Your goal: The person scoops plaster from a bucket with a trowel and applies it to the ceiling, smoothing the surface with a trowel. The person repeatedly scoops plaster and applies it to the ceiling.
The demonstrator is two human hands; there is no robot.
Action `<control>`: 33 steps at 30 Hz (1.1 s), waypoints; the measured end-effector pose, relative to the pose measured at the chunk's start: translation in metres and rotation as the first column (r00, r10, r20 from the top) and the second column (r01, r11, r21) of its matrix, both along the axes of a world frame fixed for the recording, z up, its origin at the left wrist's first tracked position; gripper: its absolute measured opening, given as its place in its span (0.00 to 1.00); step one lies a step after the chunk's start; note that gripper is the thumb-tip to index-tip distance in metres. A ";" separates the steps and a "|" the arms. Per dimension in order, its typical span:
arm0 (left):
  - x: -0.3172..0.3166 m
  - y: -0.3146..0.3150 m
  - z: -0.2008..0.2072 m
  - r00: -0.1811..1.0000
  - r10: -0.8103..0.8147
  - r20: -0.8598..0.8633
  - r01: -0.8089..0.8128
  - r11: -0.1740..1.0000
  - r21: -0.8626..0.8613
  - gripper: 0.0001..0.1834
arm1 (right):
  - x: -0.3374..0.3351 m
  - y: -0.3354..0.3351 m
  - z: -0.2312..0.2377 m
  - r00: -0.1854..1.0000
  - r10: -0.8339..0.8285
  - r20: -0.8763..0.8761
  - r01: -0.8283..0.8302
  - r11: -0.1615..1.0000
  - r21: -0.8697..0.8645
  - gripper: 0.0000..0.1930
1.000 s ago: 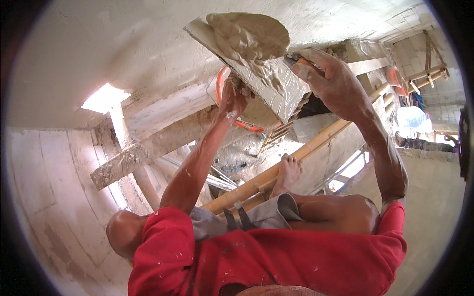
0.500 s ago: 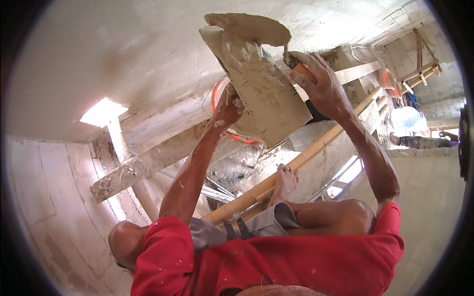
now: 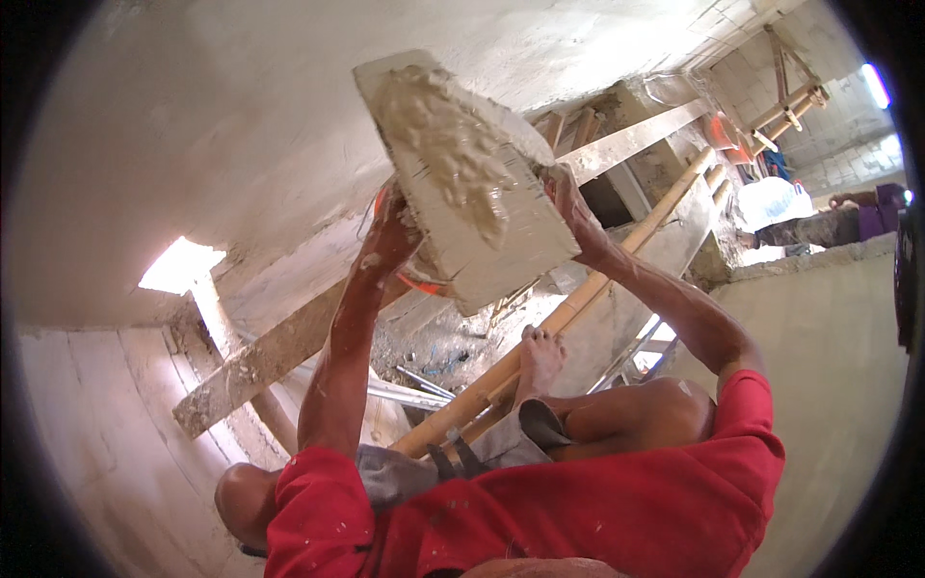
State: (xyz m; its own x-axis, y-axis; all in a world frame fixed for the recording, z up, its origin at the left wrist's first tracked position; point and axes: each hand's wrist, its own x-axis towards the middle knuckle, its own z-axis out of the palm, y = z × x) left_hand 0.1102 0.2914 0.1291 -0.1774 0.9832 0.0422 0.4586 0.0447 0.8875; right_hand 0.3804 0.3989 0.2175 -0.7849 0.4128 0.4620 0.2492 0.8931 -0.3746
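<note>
My left hand [image 3: 393, 231] is closed at the left edge of a flat plastering board [image 3: 520, 258], which is raised and tilted in front of me. Wet grey mortar [image 3: 448, 144] lies in a ridged heap along the board's upper part. At the board's right edge, my right hand [image 3: 572, 204] grips a plastering trowel [image 3: 520, 133], its mortar-smeared blade lying along that edge. The trowel's handle and most of my right fingers are hidden, and my left fingertips are out of sight behind the board.
Bamboo poles [image 3: 578, 306] run diagonally beside my bare foot [image 3: 541, 358]. A mortar-stained plank [image 3: 279, 342] crosses at left, and another plank [image 3: 636, 142] at upper right. An orange rim [image 3: 422, 283] shows below the board. Another person [image 3: 819, 231] is at far right, near a clear plastic bag [image 3: 774, 202].
The trowel, earlier lifted above the board's top with mortar on it, has come down to the board's right edge. My right hand has lowered with it. The board has shifted slightly left.
</note>
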 end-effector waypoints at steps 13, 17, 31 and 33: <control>-0.051 0.027 0.002 0.688 -0.052 0.724 -0.091 0.983 0.157 0.36 | 0.054 -0.008 -0.009 0.954 -0.208 0.216 0.291 0.817 -0.497 0.19; -0.049 0.040 -0.004 0.874 -0.059 0.482 -0.049 0.977 0.208 0.38 | 0.027 0.003 0.002 0.916 -0.029 0.401 0.370 0.446 -0.815 0.17; -0.045 0.043 -0.004 0.990 0.138 -0.022 -0.125 0.946 0.300 0.35 | 0.004 0.011 0.002 0.813 0.026 0.581 0.298 0.839 -0.454 0.15; -0.022 0.041 0.008 0.971 0.084 0.226 -0.150 0.943 0.297 0.32 | 0.022 0.021 -0.032 0.816 -0.061 0.575 0.319 0.877 -0.359 0.15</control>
